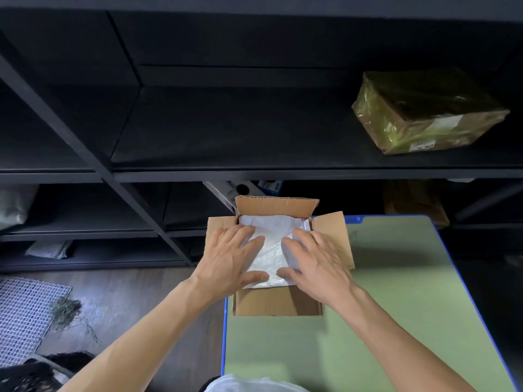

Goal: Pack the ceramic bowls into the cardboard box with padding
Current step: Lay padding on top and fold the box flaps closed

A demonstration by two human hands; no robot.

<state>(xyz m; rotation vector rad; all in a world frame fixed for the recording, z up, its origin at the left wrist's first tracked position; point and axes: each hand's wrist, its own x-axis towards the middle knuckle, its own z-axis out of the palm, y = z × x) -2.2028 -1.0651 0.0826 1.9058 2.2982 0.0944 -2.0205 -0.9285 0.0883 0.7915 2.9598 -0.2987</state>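
Green table (368, 335) with a blue edge fills the lower right of the frame. Cardboard box (277, 304) sits at its far left corner, upper centre of frame, all four flaps folded out. Left hand (232, 256) and right hand (317, 261) both lie flat on the white padding sheet (273, 247) that covers the box opening, fingers straight and spread wide, palms down, gripping nothing. No ceramic bowls visible: they're either under the sheet or out of frame, can't tell which. Handling call: padding looks thin, crinkly, light and soft, so it'll spring back up unless tucked in at the walls; best worked by pressing at the edges and corners, not the middle. Bowls, if under there, are heavy for their size, rigid and chip-prone, so press load should be gentle and spread across the palms. Box is light corrugated board and the flaps are floppy; take it by the side walls or from underneath, not by a flap. It also sits close to the table's left edge, so a tip-off risk if shoved left. Woven mat (22, 312) on the floor at lower left. Behind the table, dark shelving (226, 171) spans the frame, with a film-wrapped parcel (424, 114) on a shelf at upper right, well apart from the work.
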